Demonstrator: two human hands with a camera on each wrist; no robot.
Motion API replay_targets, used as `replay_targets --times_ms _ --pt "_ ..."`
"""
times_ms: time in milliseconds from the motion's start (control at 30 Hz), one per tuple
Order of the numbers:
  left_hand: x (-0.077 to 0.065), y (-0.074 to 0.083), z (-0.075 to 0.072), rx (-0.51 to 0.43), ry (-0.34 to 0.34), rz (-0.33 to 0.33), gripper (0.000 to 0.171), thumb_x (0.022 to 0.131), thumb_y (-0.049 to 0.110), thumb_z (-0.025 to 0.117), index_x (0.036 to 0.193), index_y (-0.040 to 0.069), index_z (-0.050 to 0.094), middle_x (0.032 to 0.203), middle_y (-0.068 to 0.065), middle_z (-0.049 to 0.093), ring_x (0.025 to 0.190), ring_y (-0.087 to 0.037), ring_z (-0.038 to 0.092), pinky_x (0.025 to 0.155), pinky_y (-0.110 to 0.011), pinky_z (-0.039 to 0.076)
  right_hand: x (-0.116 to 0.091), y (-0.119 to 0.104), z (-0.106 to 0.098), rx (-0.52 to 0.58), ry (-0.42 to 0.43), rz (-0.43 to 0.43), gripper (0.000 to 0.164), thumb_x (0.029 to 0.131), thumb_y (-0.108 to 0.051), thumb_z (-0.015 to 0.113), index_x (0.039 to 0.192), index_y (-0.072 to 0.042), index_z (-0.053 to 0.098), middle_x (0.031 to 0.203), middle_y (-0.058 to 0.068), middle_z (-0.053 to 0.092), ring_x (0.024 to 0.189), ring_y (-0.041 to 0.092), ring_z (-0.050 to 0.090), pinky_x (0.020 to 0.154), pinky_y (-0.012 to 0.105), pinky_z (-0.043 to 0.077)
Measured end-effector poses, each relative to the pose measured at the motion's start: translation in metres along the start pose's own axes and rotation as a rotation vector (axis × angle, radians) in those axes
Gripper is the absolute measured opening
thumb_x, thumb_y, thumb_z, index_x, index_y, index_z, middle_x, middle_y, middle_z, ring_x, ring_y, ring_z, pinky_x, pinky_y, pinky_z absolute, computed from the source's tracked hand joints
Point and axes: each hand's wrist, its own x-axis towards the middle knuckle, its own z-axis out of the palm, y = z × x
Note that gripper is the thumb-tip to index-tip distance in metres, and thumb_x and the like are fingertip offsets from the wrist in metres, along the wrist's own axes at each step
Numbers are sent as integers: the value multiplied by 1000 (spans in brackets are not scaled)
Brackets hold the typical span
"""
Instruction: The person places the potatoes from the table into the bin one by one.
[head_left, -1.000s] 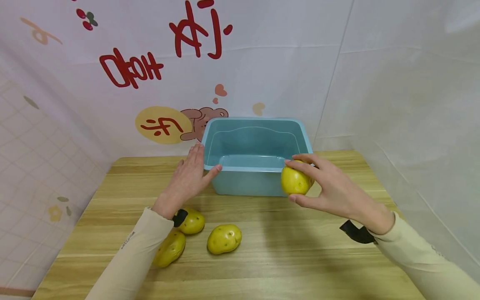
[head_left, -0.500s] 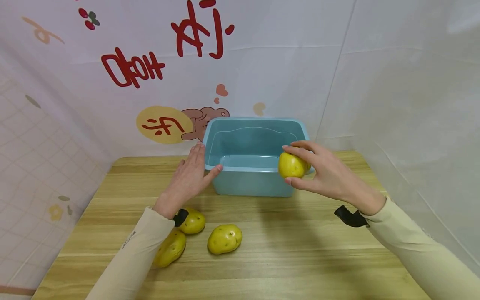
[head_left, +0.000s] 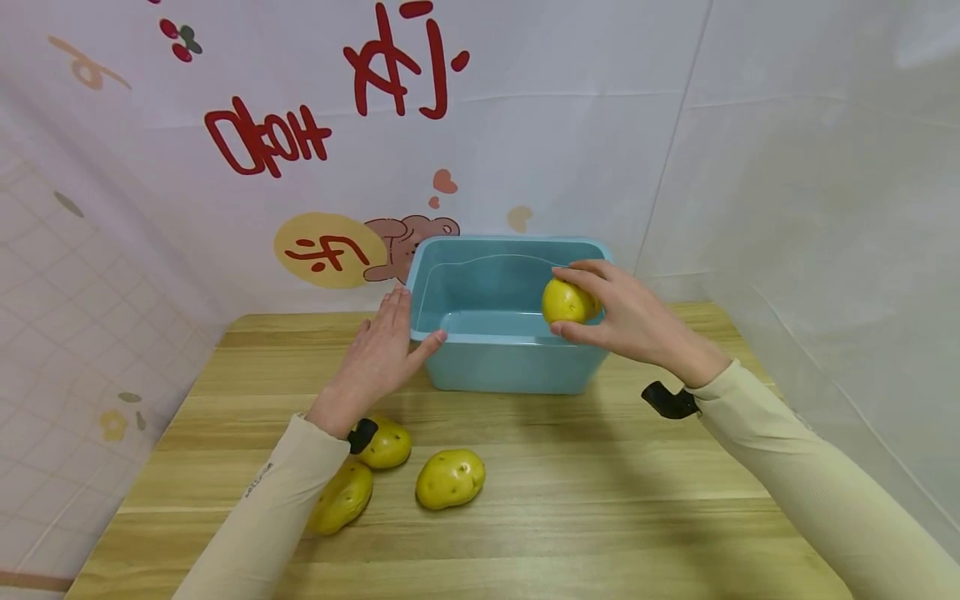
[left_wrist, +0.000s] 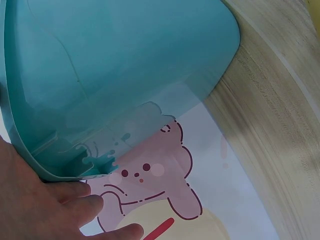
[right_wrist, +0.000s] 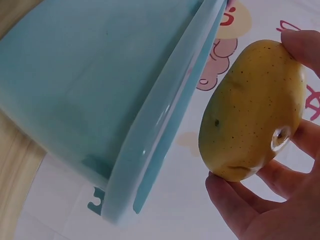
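Note:
My right hand (head_left: 637, 321) holds a yellow potato (head_left: 566, 302) between thumb and fingers, over the right part of a light-blue plastic bin (head_left: 510, 367). In the right wrist view the potato (right_wrist: 255, 110) shows dark specks and a dimple, apart from the bin's rim (right_wrist: 150, 120). At the bin's left side, my left hand (head_left: 375, 354) rests with straight fingers against the rim. The left wrist view shows its fingers (left_wrist: 80, 207) by the bin's corner (left_wrist: 65, 170).
One potato (head_left: 450, 479) lies on the wooden table (head_left: 570, 508) in front of the bin. Two more, a rear potato (head_left: 387, 442) and a front potato (head_left: 341, 500), are partly covered by my left forearm. A printed cloth (head_left: 540, 125) hangs behind.
My right hand has raised the potato and carried it forward and slightly left, from in front of the bin's near rim to over its opening. The left hand has stayed in place.

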Motion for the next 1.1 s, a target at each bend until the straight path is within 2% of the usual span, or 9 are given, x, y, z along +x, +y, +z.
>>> replay_targets --times_ms 233,500,833,1100 --pt "0 0 0 -15 -4 -4 105 100 75 34 164 -2 4 173 -18 3 159 -34 4 121 -66 18 16 4 2 6 -57 63 76 92 -50 75 154 -12 51 152 15 48 131 36 52 98 52 51" --pt "0 0 0 -13 -4 0 106 100 77 32 164 -2 4 173 -18 2 159 -34 4 121 -66 17 28 8 7 -26 -125 125 77 92 -53 72 156 -17 48 154 14 45 129 34 53 91 46 54" --pt "-1 0 0 -10 5 5 106 100 77 32 164 -3 6 172 -19 4 159 -35 6 120 -66 18 40 17 20 -42 -203 122 79 96 -53 69 158 -12 44 152 21 46 126 39 53 90 47 53" --pt "-1 1 -1 -2 -6 -1 106 99 77 31 164 -2 5 173 -17 2 159 -34 5 120 -67 17 48 21 27 -47 -242 142 78 97 -53 67 157 -9 44 150 21 47 122 36 55 89 46 51"
